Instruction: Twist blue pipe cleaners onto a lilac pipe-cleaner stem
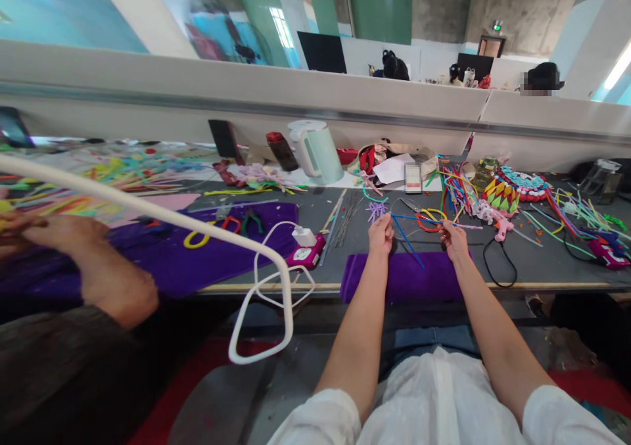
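Above a folded purple cloth (419, 281), both of my hands hold a blue pipe cleaner (414, 217) stretched level between them. My left hand (381, 236) is closed in a pinch at its left end. A second blue strand (408, 242) slants down from that pinch. Just above the left fingers shows a curled purple pipe-cleaner piece (377, 210); whether it is held there, I cannot tell. My right hand (453, 240) pinches the other end, and a thin purplish strand (469, 226) sticks out to its right. Behind the blue pipe cleaner lie scissors with red and yellow handles (428, 220).
A pink glue gun (501, 228) with a black cord lies right of my hands. Bundled pipe cleaners (456, 188) and a kettle (318, 152) stand behind. To the left are a magenta power strip (306, 253), a white tubular frame (197, 225) and another person's hand (69, 238).
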{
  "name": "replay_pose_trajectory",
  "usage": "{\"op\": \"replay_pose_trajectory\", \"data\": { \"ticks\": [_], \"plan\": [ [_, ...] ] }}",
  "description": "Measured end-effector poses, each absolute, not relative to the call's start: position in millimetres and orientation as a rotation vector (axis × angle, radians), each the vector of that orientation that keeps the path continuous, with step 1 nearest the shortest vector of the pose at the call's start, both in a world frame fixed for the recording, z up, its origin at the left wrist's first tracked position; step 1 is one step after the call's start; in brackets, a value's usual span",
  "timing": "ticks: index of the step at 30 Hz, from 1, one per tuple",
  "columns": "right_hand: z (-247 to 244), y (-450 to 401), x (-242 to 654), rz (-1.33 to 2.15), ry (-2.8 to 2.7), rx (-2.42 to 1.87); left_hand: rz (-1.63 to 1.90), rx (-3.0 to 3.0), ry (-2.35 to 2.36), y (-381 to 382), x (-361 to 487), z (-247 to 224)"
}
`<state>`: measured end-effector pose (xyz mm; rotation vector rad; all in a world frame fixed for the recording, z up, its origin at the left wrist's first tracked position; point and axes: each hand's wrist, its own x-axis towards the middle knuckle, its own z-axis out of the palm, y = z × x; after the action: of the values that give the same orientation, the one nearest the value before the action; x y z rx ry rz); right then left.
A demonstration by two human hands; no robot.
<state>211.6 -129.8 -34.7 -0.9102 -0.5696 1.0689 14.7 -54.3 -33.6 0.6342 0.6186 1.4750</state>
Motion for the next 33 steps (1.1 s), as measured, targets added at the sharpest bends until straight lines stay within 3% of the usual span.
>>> {"op": "replay_pose_trajectory", "data": {
  "ticks": [33],
  "plan": [
    [-35, -135, 196, 1.103, -0.729, -0.962, 1.979, 0.572, 1.040, -43, 32, -38]
  ]
}}
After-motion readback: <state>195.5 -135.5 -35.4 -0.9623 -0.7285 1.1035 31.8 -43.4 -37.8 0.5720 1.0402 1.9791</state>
